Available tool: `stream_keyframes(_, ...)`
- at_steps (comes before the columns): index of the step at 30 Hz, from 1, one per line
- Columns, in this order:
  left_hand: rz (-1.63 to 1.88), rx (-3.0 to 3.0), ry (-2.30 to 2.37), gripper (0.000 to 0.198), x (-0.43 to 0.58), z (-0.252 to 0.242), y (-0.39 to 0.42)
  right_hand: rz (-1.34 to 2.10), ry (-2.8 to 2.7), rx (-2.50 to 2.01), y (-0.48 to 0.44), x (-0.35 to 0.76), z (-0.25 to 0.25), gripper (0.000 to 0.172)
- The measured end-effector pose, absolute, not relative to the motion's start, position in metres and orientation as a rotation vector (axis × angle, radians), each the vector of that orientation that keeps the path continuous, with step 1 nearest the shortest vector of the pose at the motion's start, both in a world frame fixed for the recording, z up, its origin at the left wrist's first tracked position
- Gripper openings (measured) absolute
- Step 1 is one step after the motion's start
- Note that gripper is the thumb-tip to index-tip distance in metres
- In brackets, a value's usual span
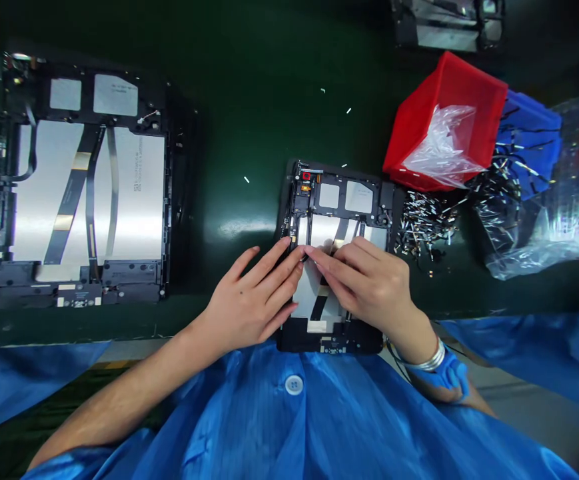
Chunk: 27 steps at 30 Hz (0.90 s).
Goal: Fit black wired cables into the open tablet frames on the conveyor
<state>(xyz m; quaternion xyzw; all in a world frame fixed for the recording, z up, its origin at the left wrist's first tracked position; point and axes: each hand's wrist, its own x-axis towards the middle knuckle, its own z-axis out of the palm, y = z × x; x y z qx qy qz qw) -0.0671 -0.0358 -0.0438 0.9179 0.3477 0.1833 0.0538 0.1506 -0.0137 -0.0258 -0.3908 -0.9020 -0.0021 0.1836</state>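
My left hand [254,300] comes in from the lower left and lies nearly flat on the tablet [342,195]. The fingers are stretched out and held side by side, the thumb apart above them. My right hand [369,280] reaches in from the lower right with its knuckles raised and fingers bent and bunched, and a wristband [430,361] sits on the wrist. The tips of both hands meet over the tablet's left half, just below its top boards. I cannot tell whether the right fingertips pinch anything small or only press.

The tablet lies open, back off, on the green table [249,120], right in front of my coat [319,427]. It has a dark frame, two pale shields near the top, a silvery plate below them and dark flat cables running down it. My hands cover its middle, and my coat hides part of its lower edge.

A second tablet [84,187] lies open well to the left. To the right are a red bin [469,87] and a heap of small parts [424,223], too fine to make out.
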Motion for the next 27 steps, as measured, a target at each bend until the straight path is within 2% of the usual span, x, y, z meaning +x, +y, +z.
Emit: stream_keyframes(27, 0.498, 2.764, 1.062, 0.041, -0.070, -0.047, -0.033, -0.065, -2.623, -1.005, -0.003, 0.151, -0.020, 0.017)
